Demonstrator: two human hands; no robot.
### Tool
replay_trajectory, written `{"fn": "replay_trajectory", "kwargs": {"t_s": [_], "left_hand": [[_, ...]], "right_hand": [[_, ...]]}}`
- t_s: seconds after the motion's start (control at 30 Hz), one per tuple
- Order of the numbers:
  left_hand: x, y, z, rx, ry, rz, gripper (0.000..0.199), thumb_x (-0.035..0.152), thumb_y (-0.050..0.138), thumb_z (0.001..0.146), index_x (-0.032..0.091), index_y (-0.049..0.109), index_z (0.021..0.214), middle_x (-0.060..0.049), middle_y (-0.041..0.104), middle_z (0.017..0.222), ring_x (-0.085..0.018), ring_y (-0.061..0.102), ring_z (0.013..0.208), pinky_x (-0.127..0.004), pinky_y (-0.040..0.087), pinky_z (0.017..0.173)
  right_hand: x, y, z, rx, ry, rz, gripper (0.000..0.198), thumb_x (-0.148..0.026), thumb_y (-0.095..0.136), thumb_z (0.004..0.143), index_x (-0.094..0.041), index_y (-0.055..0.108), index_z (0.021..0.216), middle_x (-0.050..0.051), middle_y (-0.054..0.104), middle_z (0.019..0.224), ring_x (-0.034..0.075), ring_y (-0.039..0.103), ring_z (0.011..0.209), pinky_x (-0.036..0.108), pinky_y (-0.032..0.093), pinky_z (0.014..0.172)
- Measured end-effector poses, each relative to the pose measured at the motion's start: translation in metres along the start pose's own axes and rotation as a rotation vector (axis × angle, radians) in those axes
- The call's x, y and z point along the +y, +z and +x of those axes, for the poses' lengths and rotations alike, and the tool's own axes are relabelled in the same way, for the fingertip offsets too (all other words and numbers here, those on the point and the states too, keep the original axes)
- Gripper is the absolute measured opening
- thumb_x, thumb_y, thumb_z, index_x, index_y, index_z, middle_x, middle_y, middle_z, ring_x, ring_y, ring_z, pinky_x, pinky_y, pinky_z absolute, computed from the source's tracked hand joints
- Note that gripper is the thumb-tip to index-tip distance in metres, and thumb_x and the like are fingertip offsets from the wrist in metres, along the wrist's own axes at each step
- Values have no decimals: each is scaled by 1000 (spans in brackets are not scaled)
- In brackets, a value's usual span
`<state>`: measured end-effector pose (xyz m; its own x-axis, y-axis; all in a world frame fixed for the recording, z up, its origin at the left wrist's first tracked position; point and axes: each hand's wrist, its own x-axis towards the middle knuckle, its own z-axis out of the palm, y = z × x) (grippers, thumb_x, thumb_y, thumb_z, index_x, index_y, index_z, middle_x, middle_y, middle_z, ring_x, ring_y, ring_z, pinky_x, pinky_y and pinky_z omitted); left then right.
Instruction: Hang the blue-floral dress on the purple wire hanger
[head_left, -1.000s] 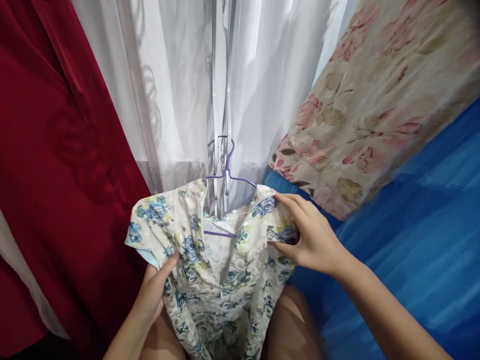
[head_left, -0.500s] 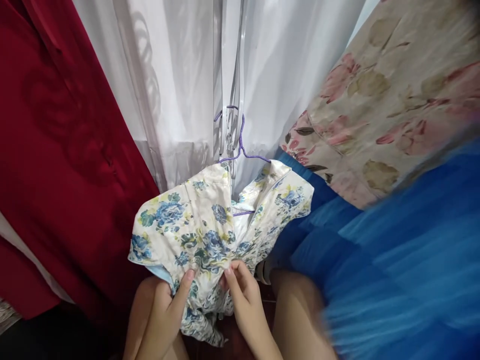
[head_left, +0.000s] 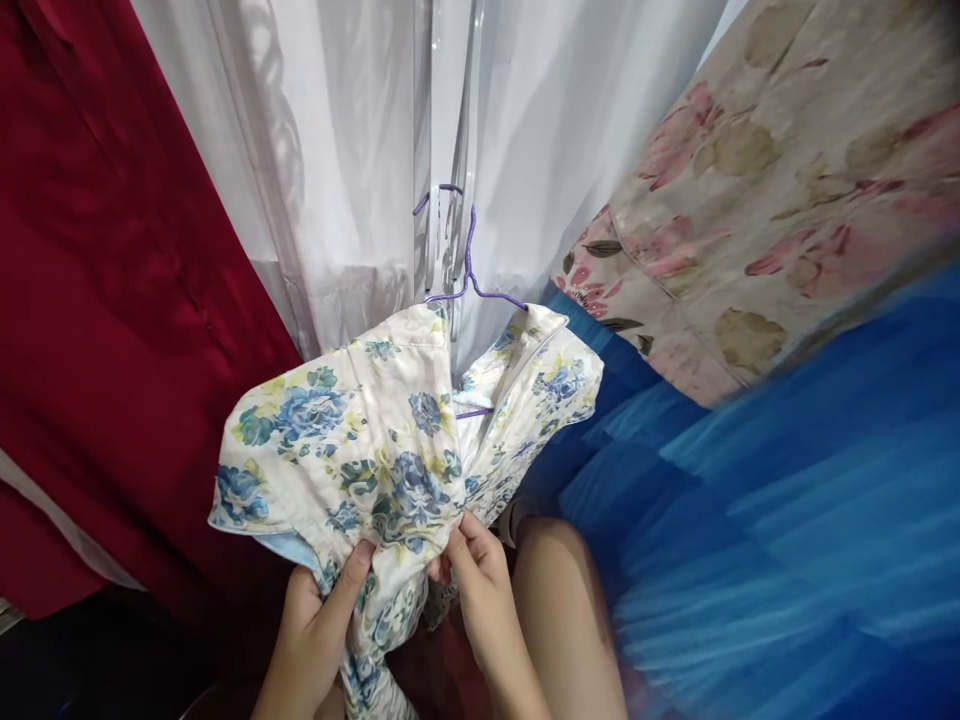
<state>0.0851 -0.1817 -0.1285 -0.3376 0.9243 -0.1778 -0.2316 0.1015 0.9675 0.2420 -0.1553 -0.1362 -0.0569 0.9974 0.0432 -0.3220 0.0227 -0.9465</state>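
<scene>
Garment (head_left: 322, 430) on hanger (head_left: 469, 270) before hanging cloth (head_left: 360, 150), drape (head_left: 127, 300) to the left, fabric (head_left: 757, 500) to the right.

Two grips (head_left: 309, 628) (head_left: 484, 585), one blue-flowered garment (head_left: 394, 425), one purple hanger (head_left: 469, 274) and one pink-flowered cloth (head_left: 720, 220) show.

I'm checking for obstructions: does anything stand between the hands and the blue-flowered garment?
Nothing visible does. The left hand and right hand both grip the blue-flowered garment directly; the purple hanger shows beyond them, at its neckline.
</scene>
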Motion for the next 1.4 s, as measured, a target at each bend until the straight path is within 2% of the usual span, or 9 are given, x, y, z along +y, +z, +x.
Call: {"fn": "replay_trajectory", "kwargs": {"t_s": [0.4, 0.47, 0.57, 0.63, 0.7, 0.83, 0.97, 1.1, 1.4], "left_hand": [[0, 5, -13, 126, -25, -51, 63, 54, 81, 70, 21, 65, 121, -11, 68, 122, -35, 58, 125, -48, 47, 108], [4, 9, -7, 257, 110, -53, 58, 50, 79, 74, 18, 64, 120, -11, 69, 115, -34, 61, 120, -51, 45, 108], [-1, 13, 7, 475, 541, 9, 52, 33, 82, 74, 19, 61, 119, -8, 64, 116, -28, 59, 119, -45, 44, 108], [-11, 16, 13, 498, 779, 102, 44, 23, 80, 75, 20, 60, 115, -7, 61, 115, -24, 58, 116, -39, 45, 105], [-24, 22, 13, 289, 809, 264, 30, 20, 73, 80, 20, 62, 108, -6, 61, 110, -21, 60, 108, -34, 48, 99], [-45, 41, 4, -237, 605, 473, 20, 21, 58, 91, 21, 61, 111, -6, 67, 106, -20, 65, 102, -30, 51, 90], [-46, 55, 0, -290, 533, 432, 9, 25, 52, 96, 20, 59, 94, -1, 66, 83, -16, 65, 77, -24, 52, 71], [-37, 59, 5, -376, 614, 516, 12, 17, 51, 93, 21, 52, 82, 0, 61, 76, -14, 61, 72, -24, 49, 70], [-7, 61, 10, -567, 730, 1056, 19, 3, 47, 77, 21, 48, 80, -3, 62, 83, -20, 59, 77, -31, 41, 67]], "right_hand": [[4, -3, -19, 9, 57, 88, 31, -45, 63, 93, -19, 53, 80, -4, 51, 60, 11, 40, 56, 25, 26, 56], [1, -10, -19, 44, 49, 71, 32, -43, 64, 93, -19, 53, 76, -4, 50, 58, 10, 37, 54, 25, 24, 55], [-2, -22, -19, 99, 50, 32, 36, -43, 65, 92, -18, 52, 71, -5, 48, 55, 9, 32, 52, 26, 21, 54], [-3, -26, -19, 105, 68, 10, 38, -44, 66, 91, -18, 51, 68, -5, 48, 53, 8, 30, 51, 26, 20, 53], [-4, -25, -19, 84, 82, -9, 38, -44, 67, 90, -18, 51, 67, -5, 49, 52, 8, 32, 50, 26, 20, 52], [-4, -15, -17, 8, 104, -3, 38, -46, 71, 86, -17, 55, 69, -4, 51, 50, 7, 37, 48, 24, 25, 52], [-3, -13, -15, -19, 142, 38, 38, -47, 73, 85, -16, 56, 69, -3, 54, 46, 7, 41, 42, 22, 29, 49], [-18, -25, -6, 20, 185, 93, 36, -46, 74, 84, -15, 62, 70, -3, 54, 42, 4, 31, 35, 21, 18, 42], [-145, 7, 76, 6, -181, 51, 26, -33, 76, 80, -13, 68, 65, -5, 48, 41, 3, 31, 38, 20, 20, 42]]}}
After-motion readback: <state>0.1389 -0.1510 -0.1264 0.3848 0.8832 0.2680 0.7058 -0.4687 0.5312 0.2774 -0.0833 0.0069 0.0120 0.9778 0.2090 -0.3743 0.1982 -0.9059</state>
